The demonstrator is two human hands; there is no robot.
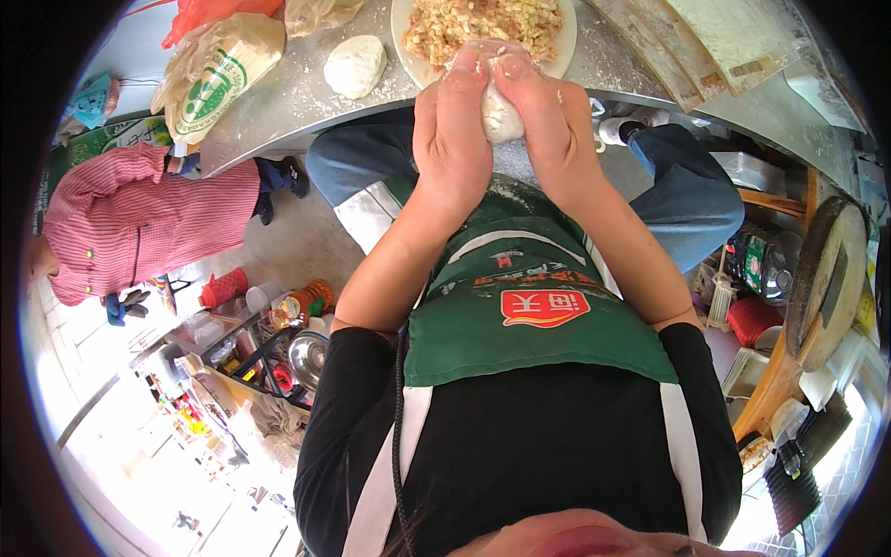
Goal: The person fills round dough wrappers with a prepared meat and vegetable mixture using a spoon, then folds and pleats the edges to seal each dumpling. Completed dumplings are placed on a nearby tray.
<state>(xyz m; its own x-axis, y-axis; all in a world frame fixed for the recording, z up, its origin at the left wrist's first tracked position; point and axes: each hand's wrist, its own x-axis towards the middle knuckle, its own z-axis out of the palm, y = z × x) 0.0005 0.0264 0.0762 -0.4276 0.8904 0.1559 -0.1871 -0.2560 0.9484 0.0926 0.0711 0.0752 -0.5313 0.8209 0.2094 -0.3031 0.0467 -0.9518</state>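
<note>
A ball of floury white dough (502, 118) is held between my left hand (456, 125) and my right hand (550, 118), with the thumbs along its top. Both hands are at the table's near edge, and their fingertips are partly hidden behind the dough. Just beyond them is a white plate (572, 42) heaped with chopped filling (445, 26), partly covered by the hands. Left of the plate, a second lump of dough (355, 66) rests on the flour-dusted metal table (299, 97).
Plastic bags (216, 73) lie at the table's left; floury wooden boards (724, 42) are at the right. A person in a striped pink garment (153, 223) stands at the left. Below are a crowded shelf (237, 348) and, at right, a large round board (828, 285).
</note>
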